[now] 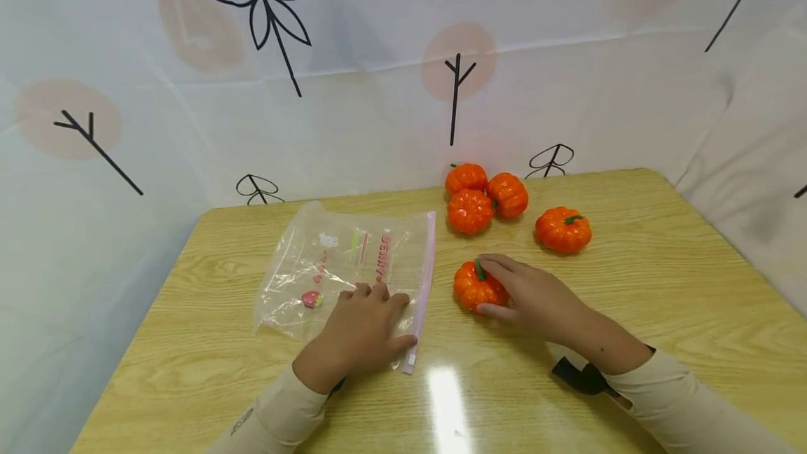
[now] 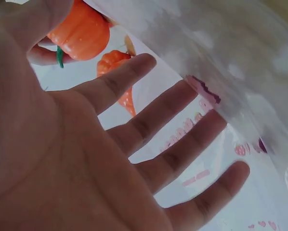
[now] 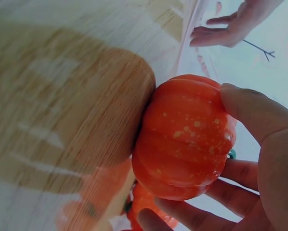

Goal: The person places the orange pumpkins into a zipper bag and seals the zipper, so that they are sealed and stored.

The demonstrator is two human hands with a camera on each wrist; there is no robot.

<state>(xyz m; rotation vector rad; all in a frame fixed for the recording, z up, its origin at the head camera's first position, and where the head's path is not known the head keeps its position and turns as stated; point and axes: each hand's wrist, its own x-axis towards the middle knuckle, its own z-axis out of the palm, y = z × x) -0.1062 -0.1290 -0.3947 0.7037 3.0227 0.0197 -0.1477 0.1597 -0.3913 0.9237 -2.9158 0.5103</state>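
A toy pumpkin [image 1: 473, 289], orange and glossy with a green stem, sits on the table just right of the bag. My right hand [image 1: 545, 300] grips it from the right, thumb on the near side and fingers on the far side. In the right wrist view the pumpkin [image 3: 185, 137] shows yellow speckles and appears to touch the tabletop. A clear zip bag [image 1: 353, 230] with a pink slider edge and printed pictures lies flat at the left. Over its near right part my left hand [image 1: 366, 328] rests palm down, fingers spread, the thumb by the slider strip.
Three more pumpkins [image 1: 469, 212] are clustered at the back of the table [image 1: 656, 258]. Another pumpkin [image 1: 563, 230] stands apart to their right. A black object [image 1: 583, 377] shows under the right wrist. Behind the table hangs a patterned white cloth [image 1: 378, 104].
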